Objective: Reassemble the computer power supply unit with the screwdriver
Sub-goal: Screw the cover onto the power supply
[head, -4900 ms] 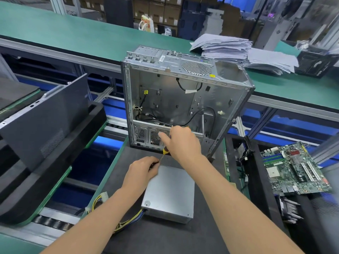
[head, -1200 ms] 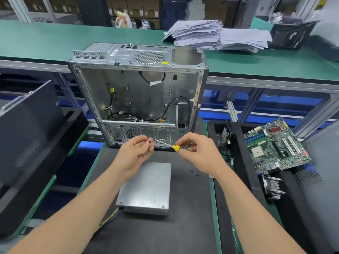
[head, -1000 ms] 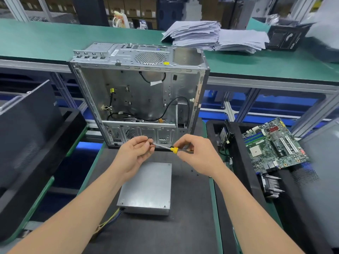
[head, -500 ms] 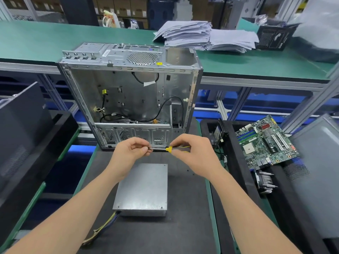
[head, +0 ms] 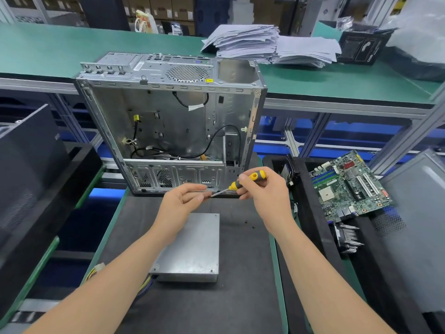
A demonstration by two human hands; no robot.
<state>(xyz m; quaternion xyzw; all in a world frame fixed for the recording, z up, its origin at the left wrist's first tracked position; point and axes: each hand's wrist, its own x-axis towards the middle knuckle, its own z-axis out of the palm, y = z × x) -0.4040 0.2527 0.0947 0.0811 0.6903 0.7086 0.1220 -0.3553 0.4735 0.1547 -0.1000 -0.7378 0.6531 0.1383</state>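
Screwdriver [head: 255, 175] is held by both grips above the dark surface [head: 240, 297]: its yellow-and-black handle is clasped in the curled right grip [head: 265, 196], and the tip of its shaft is pinched by the left grip [head: 183, 203]. Just behind, the open case [head: 168, 121] is stood upright, while the PSU [head: 192, 249] is laid flat on the surface beneath the left wrist, its wires trailing to the near left. Two screws [head: 246, 222] are seen right of the PSU, and a motherboard [head: 346, 186] farther right.

Matt grey metal power supply unit [head: 192, 249], bare metal case [head: 173, 131], matt black mat [head: 240, 297]
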